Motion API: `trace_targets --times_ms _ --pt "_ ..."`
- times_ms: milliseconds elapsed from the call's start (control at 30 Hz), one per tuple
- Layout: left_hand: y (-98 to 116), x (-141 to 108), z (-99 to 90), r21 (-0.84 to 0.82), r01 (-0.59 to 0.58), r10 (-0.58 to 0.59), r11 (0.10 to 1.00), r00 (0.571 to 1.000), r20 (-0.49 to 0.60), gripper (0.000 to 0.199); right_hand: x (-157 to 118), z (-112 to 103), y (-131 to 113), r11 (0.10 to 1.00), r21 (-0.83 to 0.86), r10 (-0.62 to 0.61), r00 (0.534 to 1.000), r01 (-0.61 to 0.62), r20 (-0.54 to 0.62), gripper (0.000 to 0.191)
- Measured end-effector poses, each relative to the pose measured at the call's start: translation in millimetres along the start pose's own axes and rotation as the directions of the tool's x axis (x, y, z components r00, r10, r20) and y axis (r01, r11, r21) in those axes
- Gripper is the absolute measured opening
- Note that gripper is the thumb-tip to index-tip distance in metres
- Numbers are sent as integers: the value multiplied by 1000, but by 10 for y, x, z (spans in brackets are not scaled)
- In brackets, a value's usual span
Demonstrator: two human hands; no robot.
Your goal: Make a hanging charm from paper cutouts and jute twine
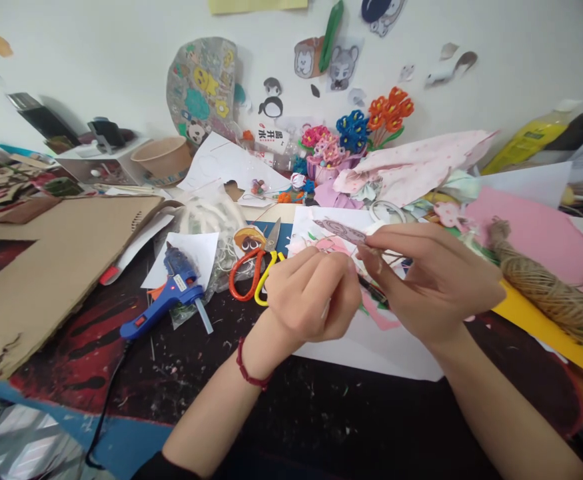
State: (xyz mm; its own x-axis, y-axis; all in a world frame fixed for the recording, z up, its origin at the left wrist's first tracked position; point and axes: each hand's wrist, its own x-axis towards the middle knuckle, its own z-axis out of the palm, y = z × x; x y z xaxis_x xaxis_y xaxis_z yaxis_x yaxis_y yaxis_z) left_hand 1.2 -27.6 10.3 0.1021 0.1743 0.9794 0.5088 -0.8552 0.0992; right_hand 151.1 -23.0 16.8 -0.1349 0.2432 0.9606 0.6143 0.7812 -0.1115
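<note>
Over the white paper (pixel 396 357) at the middle of the table, my two hands are close together. My right hand (pixel 426 273) pinches a grey paper cutout (pixel 340 230) with a curled pattern between thumb and fingers. A thin strand of twine (pixel 392 255) shows beside those fingers. Just to the left, my left hand (pixel 314 290) is closed, knuckles up; whatever its fingertips hold is hidden. Pink scraps (pixel 381 313) lie under the hands. Scissors (pixel 255 267) with red and yellow handles lie left of my left hand.
A blue glue gun (pixel 174 293) lies at left with its cable over the table edge. Cardboard (pixel 61 267) covers the far left. A twine bundle (pixel 551 273) lies at right. Behind stand craft flowers (pixel 354 132), a brown bowl (pixel 162 160) and a yellow bottle (pixel 531 137).
</note>
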Motion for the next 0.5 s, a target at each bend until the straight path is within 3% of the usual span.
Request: trace_targets --times_ms 200,300,500 --pt "-3 -7 15 3 18 -18 1000 999 -36 20 -23 -41 -17 995 -84 -59 998 60 15 28" --pt "-11 11 1 -45 135 -136 990 990 -32 20 -38 -57 -19 981 -164 -104 994 107 24 29" --pt "-65 27 7 -90 391 -376 916 915 149 41 -29 -32 10 941 -260 -230 973 215 -30 35"
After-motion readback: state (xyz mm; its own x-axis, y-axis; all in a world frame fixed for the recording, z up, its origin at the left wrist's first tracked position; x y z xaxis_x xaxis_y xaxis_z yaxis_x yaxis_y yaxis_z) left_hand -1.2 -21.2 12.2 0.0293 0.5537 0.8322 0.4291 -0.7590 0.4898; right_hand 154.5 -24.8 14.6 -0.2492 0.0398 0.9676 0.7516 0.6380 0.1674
